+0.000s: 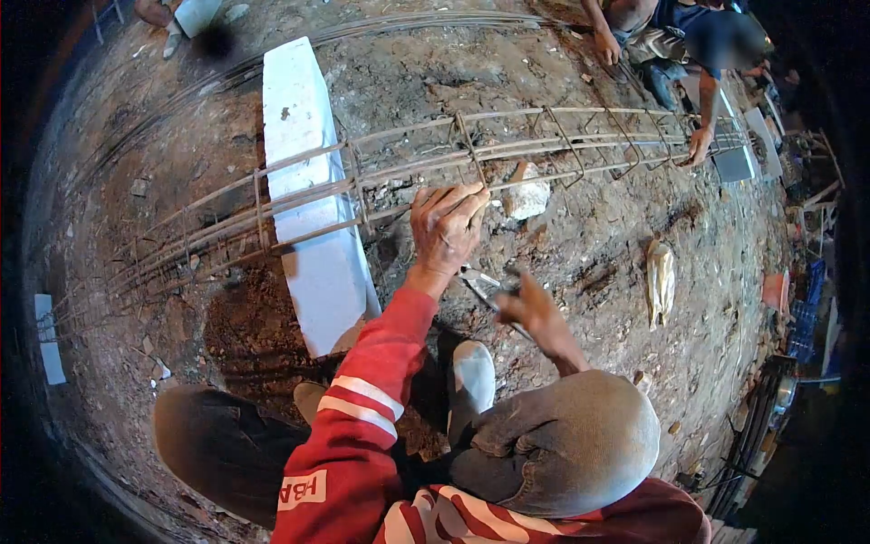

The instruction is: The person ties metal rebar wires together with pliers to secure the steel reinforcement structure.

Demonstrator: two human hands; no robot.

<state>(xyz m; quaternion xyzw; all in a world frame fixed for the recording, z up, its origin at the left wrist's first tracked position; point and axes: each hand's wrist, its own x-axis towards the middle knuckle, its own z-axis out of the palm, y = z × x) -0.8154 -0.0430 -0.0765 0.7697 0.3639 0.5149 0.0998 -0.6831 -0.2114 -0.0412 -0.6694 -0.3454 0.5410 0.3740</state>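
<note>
A long rebar cage [403, 164] of thin rods and square stirrups runs across the view. My left hand [444, 231], in a red sleeve, has its fingers closed on the near rod of this cage, beside a stirrup [470, 148]. Below it, my right hand [536, 317] is smeared by motion and closed around a pair of pincers [487, 288]. The jaws of the pincers point up toward my left wrist, apart from the rods. Just right of my left fingers sits a pale stone [527, 192], close to the cage.
A long white block [319, 299] lies under the cage on rough soil. At the upper right, a person's hand [700, 145] touches the cage's far end. A pale wrapped bundle [661, 283] lies to the right. More rods [399, 29] stretch along the back.
</note>
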